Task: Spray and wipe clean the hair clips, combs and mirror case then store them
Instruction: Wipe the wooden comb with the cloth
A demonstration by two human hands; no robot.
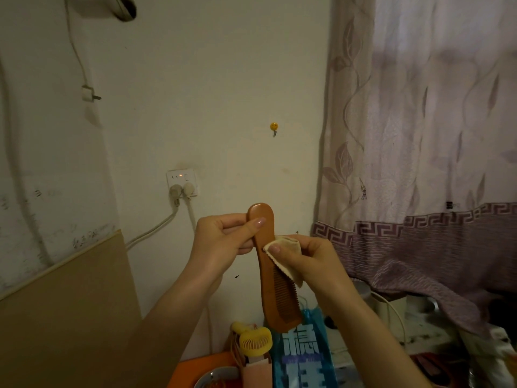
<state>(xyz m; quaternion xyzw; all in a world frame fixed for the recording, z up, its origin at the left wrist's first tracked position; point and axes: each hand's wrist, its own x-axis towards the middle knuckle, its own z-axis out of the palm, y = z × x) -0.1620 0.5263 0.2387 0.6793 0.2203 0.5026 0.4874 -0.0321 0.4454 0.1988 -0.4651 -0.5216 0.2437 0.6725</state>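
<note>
Your left hand point(223, 236) grips the handle end of the wooden comb point(272, 271), thumb laid along its face, fingers curled behind. The comb stands nearly upright in mid-air at frame centre, handle at 12 o'clock, toothed end at 6, teeth facing 3 o'clock. Your right hand point(310, 261) pinches a small beige cloth point(284, 254) folded over the comb's toothed edge, where handle meets teeth, thumb pressing the cloth to the wood. Below the comb, at 6 o'clock, a yellow handheld fan point(253, 341) sits just beside a blue bag point(303, 357) with white characters; the comb's lower tip overlaps the bag's top. At 10 o'clock from your hands, a wall socket point(181, 182) holds two plugs. A patterned curtain point(419, 135) hangs at 3 o'clock.
</note>
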